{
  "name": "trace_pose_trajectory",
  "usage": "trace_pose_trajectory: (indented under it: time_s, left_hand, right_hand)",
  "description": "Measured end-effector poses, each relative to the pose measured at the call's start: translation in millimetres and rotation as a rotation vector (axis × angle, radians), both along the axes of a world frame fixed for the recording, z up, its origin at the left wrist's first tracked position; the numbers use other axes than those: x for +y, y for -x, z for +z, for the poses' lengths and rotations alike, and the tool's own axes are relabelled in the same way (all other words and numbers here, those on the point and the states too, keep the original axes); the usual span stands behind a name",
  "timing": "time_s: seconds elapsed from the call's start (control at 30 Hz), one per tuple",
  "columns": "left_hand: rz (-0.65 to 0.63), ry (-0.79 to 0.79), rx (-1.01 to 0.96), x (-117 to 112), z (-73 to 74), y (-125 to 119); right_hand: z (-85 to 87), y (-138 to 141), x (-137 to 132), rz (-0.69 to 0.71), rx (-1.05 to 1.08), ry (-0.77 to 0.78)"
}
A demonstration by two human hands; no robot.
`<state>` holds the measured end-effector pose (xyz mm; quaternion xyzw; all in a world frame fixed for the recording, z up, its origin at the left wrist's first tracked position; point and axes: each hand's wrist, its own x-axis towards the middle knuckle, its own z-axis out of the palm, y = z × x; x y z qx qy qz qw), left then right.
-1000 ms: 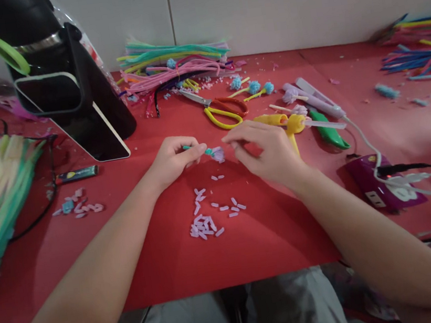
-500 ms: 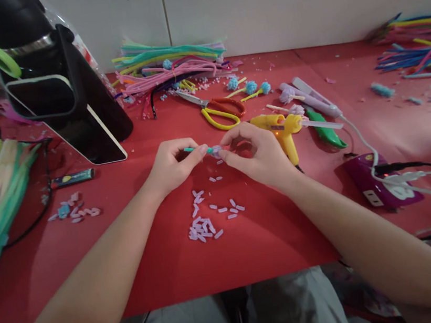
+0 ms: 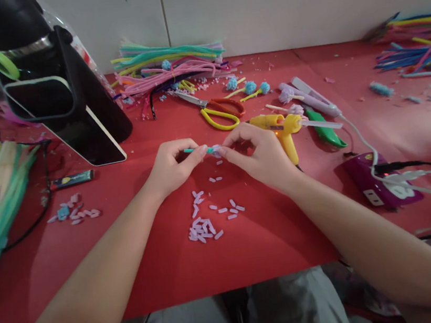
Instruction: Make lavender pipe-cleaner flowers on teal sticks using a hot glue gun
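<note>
Between thumb and forefinger my left hand (image 3: pixel 178 165) pinches a teal pipe cleaner stem (image 3: pixel 189 150). At the stem's right end sits a small lilac tuft (image 3: pixel 216 151), made of short fuzzy pieces. My right hand (image 3: pixel 260 155) closes its fingertips on that tuft, partly covering it. Below the hands, a pile of short lilac pipe cleaner pieces (image 3: pixel 201 229) lies on the red table (image 3: pixel 167 274), with several more loose pieces (image 3: pixel 233 209) scattered around it.
Scissors (image 3: pixel 221 115) and a yellow glue gun (image 3: pixel 284 126) lie beyond my hands. A black bottle with a phone (image 3: pixel 105 139) leaning on it stands left. Pipe cleaner bundles (image 3: pixel 170 61) lie at the back. A purple power block (image 3: pixel 381 182) with cables sits right.
My hands stay in nearly the same place, with the right fingertips shifting slightly on the lilac tuft. The view has moved a touch.
</note>
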<state>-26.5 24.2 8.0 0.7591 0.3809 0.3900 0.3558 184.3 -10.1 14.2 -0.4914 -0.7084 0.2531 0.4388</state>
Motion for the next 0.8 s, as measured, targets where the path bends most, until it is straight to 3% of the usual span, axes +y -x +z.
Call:
trace_pose_trajectory:
  time_s: [0.33,0.57,0.8]
  left_hand:
    - [0.015,-0.011,0.007,1.2,-3.5,0.3]
    - [0.020,-0.016,0.002,0.9,-1.8,-1.4]
    - [0.010,-0.010,-0.001,-0.1,-2.6,-0.8]
  right_hand:
    - [-2.7,-2.6,5.3,0.001,0.220,0.242]
    - [-4.4,-1.4,5.8,0.077,0.344,0.381]
    - [-3.1,1.3,4.4,0.102,0.345,0.369]
